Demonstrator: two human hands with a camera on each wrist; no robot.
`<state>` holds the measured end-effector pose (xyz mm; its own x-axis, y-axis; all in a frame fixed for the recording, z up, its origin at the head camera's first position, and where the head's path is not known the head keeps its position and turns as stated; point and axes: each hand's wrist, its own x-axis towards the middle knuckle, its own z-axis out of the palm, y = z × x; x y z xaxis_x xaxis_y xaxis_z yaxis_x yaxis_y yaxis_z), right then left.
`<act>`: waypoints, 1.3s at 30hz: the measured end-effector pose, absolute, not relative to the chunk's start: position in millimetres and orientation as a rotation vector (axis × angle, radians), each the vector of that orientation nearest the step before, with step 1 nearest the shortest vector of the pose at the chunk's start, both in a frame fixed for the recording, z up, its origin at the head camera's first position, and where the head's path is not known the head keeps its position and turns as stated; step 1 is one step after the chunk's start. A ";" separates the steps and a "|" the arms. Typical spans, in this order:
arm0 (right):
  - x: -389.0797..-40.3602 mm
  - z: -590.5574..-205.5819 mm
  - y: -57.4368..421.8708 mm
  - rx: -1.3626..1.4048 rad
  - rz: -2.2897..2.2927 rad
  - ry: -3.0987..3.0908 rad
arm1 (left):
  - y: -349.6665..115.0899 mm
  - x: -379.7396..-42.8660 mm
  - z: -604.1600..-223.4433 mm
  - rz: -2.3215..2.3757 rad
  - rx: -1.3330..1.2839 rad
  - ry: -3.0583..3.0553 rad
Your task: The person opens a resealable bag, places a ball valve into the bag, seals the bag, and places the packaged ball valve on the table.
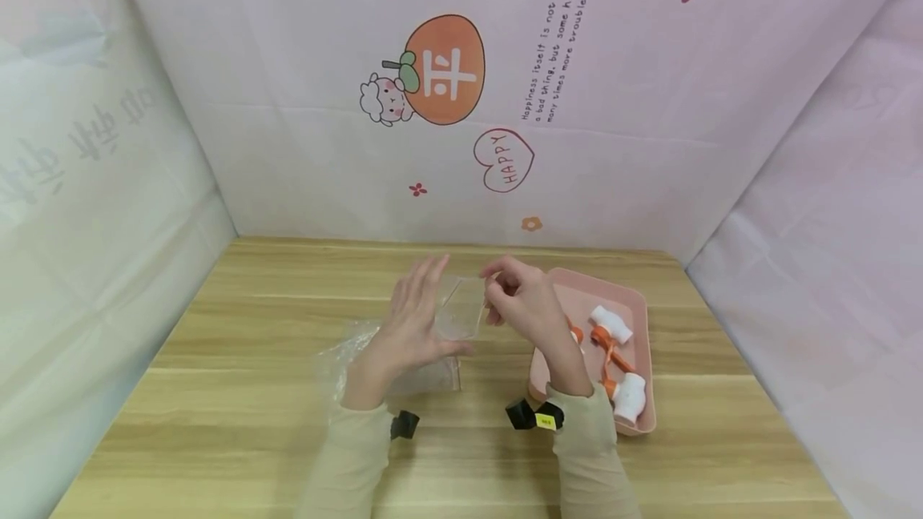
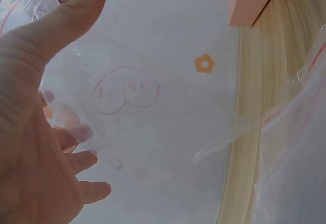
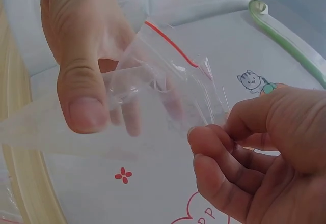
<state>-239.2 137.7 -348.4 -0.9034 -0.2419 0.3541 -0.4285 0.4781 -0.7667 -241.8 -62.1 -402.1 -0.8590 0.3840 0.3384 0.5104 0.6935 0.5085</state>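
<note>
A clear zip bag [image 3: 153,102] with a red line along its mouth is held up between the two hands. My right hand [image 1: 530,303] pinches the bag's edge between thumb and fingertips. My left hand [image 1: 407,327] is at the bag's other side, its fingers straight and spread. In the right wrist view, the left thumb [image 3: 86,99] lies in front of the bag, and the other fingers show through the film behind it. More clear plastic bags [image 1: 425,379] lie on the table below the left hand.
To the right stands a pink tray [image 1: 649,379] holding white pieces [image 1: 611,323] and orange parts [image 1: 613,352], partly hidden by the right forearm. The wooden table [image 1: 238,391] ends at a printed cloth backdrop [image 1: 324,166], with cloth walls at both sides.
</note>
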 end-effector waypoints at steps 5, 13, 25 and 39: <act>-237.8 -347.3 136.8 0.599 1.397 -2.554 | -62.4 -240.9 -401.8 -0.901 -0.778 -2.677; -235.7 -348.6 136.7 0.670 1.340 -2.562 | -63.0 -240.8 -404.1 -0.936 -0.825 -2.619; -244.9 -348.3 160.6 0.689 1.361 -2.694 | -63.2 -242.3 -404.3 -0.941 -0.773 -2.643; -255.0 -356.6 208.8 0.443 1.211 -2.888 | -64.8 -241.2 -401.2 -1.039 -0.674 -2.750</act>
<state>-255.0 208.8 -356.6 -0.9605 -0.2642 0.0878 -0.2478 0.6674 -0.7023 -241.2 -64.8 -401.2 -0.8928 0.3626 0.2674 0.4488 0.6644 0.5976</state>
